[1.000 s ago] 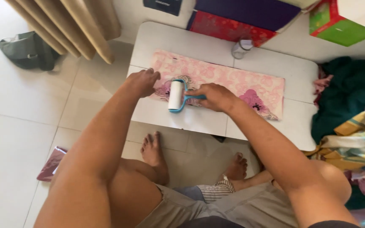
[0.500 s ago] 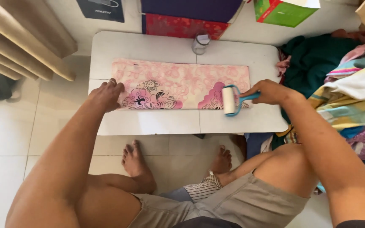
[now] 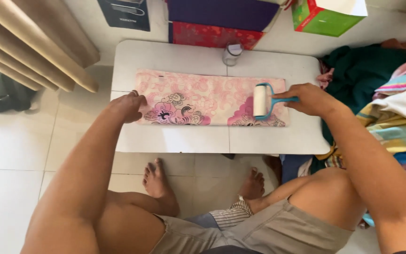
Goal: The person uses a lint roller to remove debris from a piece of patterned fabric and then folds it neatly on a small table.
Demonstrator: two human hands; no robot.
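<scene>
Lint roller (image 3: pixel 261 100) clenched by the blue handle in right hand (image 3: pixel 312 99), white roll resting on the right end of the pink floral cloth (image 3: pixel 203 99). Cloth folded into a long strip, lying flat across the white low table (image 3: pixel 175 138), near edge parallel to table front. Left hand (image 3: pixel 128 106) flat with fingers spread, pressing down the cloth's left end, grasping nothing.

For a clean pass, judging from the layout: keep left palm pinned hard on the left end so fabric stays taut and does not bunch. Roll in long straight strokes along the strip, not across. Keep roll axis square to the stroke, full width touching the fabric, light even pressure. Overlap each lane slightly; upper band near the far edge and lower band with the dark flower print both need cover. Avoid running off the right edge onto bare table.

Watch the small glass jar (image 3: pixel 232 53) standing just beyond the cloth's far edge, near mid table; easy to knock with a wide stroke. Pile of coloured clothes (image 3: pixel 391 94) on the floor right of the table, close to the right forearm. Boxes (image 3: pixel 222 23) against the wall behind, curtain (image 3: pixel 34 47) at left, both well apart from the work.
</scene>
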